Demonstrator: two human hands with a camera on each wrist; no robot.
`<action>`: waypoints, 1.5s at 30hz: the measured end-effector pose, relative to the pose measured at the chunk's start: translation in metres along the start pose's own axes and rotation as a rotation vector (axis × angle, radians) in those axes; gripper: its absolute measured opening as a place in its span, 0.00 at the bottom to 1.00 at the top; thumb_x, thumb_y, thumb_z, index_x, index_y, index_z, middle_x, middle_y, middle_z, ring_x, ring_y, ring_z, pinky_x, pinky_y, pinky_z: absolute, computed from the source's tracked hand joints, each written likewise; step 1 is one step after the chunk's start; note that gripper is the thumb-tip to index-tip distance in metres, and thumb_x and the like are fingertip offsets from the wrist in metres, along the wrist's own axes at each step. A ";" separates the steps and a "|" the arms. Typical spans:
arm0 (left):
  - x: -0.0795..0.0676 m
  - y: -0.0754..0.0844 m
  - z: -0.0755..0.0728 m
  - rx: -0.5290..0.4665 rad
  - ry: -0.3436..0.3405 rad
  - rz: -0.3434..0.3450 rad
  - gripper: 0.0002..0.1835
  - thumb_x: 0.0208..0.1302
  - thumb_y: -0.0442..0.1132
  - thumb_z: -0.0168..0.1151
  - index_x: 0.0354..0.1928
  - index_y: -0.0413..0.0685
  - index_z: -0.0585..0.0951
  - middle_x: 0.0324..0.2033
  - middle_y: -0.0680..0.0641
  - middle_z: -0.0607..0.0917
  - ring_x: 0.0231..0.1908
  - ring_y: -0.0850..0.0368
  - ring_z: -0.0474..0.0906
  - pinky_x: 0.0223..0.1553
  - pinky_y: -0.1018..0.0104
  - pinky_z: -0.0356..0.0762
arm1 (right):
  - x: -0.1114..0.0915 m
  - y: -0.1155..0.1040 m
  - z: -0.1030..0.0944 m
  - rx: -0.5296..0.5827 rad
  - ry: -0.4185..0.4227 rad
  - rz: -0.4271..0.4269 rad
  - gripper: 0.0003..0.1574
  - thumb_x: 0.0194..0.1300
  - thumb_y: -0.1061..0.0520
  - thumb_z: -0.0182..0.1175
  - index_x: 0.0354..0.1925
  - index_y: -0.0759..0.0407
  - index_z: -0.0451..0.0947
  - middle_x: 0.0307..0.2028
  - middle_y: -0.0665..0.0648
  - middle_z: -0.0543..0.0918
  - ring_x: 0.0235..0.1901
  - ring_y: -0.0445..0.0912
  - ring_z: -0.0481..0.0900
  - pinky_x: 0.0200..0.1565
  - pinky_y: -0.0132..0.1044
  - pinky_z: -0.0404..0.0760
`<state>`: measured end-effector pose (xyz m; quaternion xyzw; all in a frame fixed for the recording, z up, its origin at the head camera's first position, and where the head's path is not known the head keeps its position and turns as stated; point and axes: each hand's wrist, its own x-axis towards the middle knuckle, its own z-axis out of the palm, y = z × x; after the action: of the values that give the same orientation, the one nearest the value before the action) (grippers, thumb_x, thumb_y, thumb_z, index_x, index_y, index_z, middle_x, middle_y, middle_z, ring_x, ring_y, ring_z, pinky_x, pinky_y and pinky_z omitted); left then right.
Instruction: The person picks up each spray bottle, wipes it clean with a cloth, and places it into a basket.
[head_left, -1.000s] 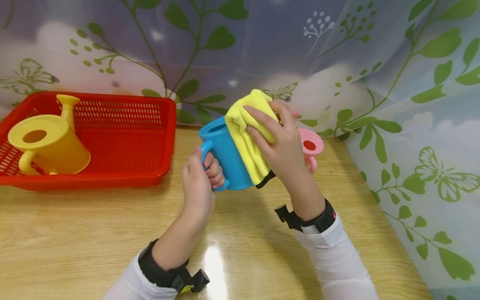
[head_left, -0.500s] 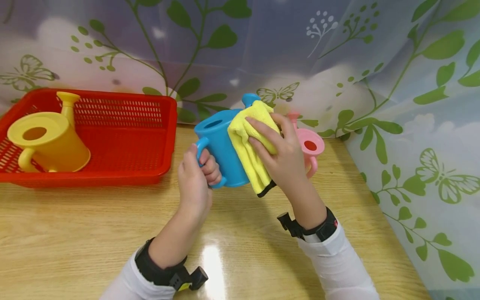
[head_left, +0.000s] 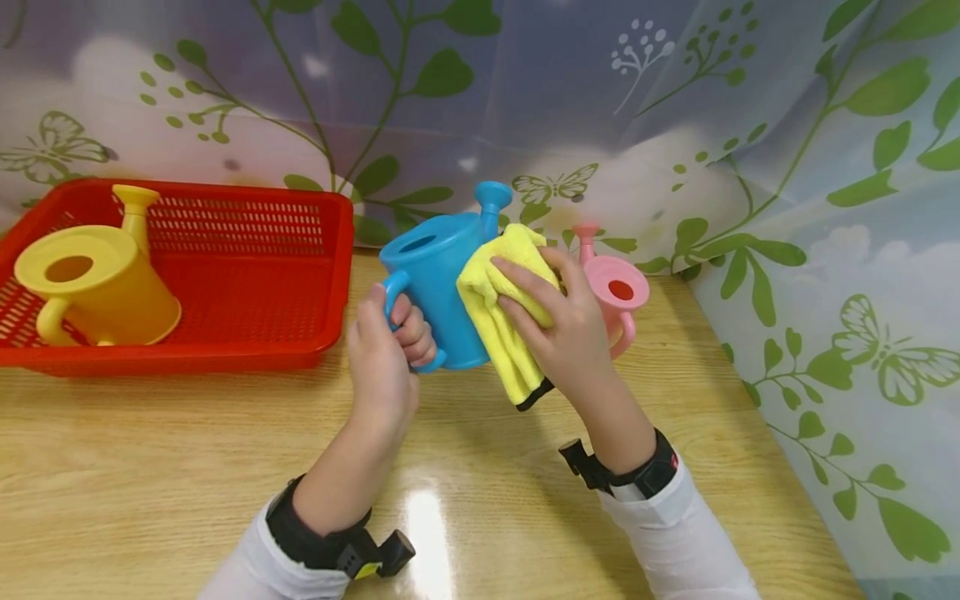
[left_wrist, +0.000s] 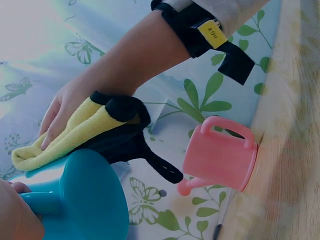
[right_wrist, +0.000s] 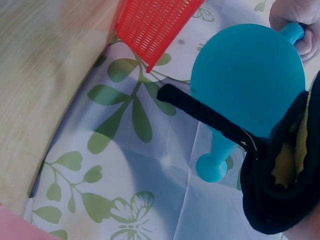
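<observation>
My left hand [head_left: 386, 354] grips the handle of a blue watering can [head_left: 442, 287], its fingers wrapped round it. The can is held up off the table and tilted, and its underside faces the right wrist camera. With my right hand [head_left: 566, 321] I hold a folded yellow cloth [head_left: 506, 308] against the can's right side. Black trim [left_wrist: 122, 107] and a black strap on the cloth show in the left wrist view. Behind my right hand a pink watering can [head_left: 618, 292] stands on the table, partly hidden.
At the left a red plastic basket [head_left: 247, 360] stands on the wooden table [head_left: 225, 467], with a yellow watering can [head_left: 112, 283] in it. A leaf-printed curtain [head_left: 570, 100] borders the table at the back and right.
The blue can has shifted a little left, and its spout has come into view from behind the cloth. My right hand and the cloth have slid down along the can's side.
</observation>
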<state>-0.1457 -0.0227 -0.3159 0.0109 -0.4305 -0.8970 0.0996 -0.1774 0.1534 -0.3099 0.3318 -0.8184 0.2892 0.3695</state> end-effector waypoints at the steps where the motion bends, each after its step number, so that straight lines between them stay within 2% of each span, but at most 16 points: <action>1: 0.000 0.000 0.000 0.001 0.001 0.000 0.20 0.73 0.41 0.33 0.19 0.50 0.59 0.09 0.56 0.58 0.10 0.63 0.52 0.17 0.72 0.50 | -0.002 0.001 0.000 0.002 0.000 0.000 0.19 0.64 0.52 0.64 0.52 0.58 0.81 0.50 0.69 0.74 0.50 0.58 0.74 0.50 0.48 0.78; 7: 0.000 0.000 0.000 -0.001 0.002 0.000 0.20 0.73 0.41 0.33 0.20 0.50 0.59 0.09 0.55 0.58 0.11 0.62 0.52 0.17 0.72 0.50 | -0.014 0.004 0.001 0.012 0.018 0.010 0.26 0.69 0.41 0.53 0.50 0.58 0.81 0.50 0.70 0.74 0.49 0.58 0.74 0.46 0.47 0.79; 12: -0.001 0.000 0.000 0.005 -0.008 0.015 0.19 0.73 0.41 0.33 0.20 0.50 0.60 0.09 0.55 0.59 0.11 0.61 0.52 0.17 0.71 0.51 | -0.023 0.008 0.001 0.033 0.028 -0.006 0.25 0.69 0.41 0.54 0.49 0.58 0.81 0.49 0.69 0.74 0.48 0.58 0.73 0.45 0.40 0.77; 18: -0.001 0.000 0.000 0.006 -0.009 0.022 0.19 0.73 0.41 0.33 0.20 0.50 0.60 0.10 0.55 0.59 0.11 0.61 0.53 0.17 0.72 0.52 | -0.033 0.012 0.002 0.072 0.037 -0.004 0.23 0.69 0.42 0.55 0.50 0.57 0.81 0.49 0.69 0.74 0.48 0.58 0.73 0.50 0.31 0.72; 25: -0.001 0.000 -0.001 0.007 -0.010 0.014 0.19 0.72 0.41 0.33 0.20 0.50 0.60 0.10 0.55 0.59 0.11 0.61 0.53 0.17 0.71 0.52 | -0.042 0.015 0.002 0.073 0.037 -0.001 0.22 0.69 0.43 0.56 0.50 0.57 0.81 0.49 0.70 0.74 0.48 0.58 0.72 0.52 0.31 0.72; 34: -0.001 0.003 -0.002 -0.006 -0.023 0.017 0.19 0.73 0.41 0.32 0.20 0.49 0.60 0.10 0.55 0.59 0.11 0.61 0.53 0.18 0.71 0.52 | -0.056 0.023 0.004 0.135 0.082 0.025 0.19 0.68 0.43 0.57 0.50 0.50 0.83 0.48 0.68 0.75 0.47 0.56 0.74 0.55 0.27 0.71; 45: -0.002 0.004 -0.002 -0.010 -0.024 0.025 0.19 0.72 0.41 0.33 0.20 0.50 0.60 0.10 0.55 0.60 0.12 0.60 0.53 0.18 0.71 0.53 | -0.059 0.030 0.003 0.213 0.050 0.044 0.20 0.68 0.43 0.57 0.50 0.53 0.82 0.48 0.69 0.77 0.49 0.53 0.75 0.55 0.27 0.71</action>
<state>-0.1430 -0.0260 -0.3140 -0.0056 -0.4271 -0.8980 0.1058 -0.1713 0.1888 -0.3650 0.3437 -0.7808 0.3907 0.3459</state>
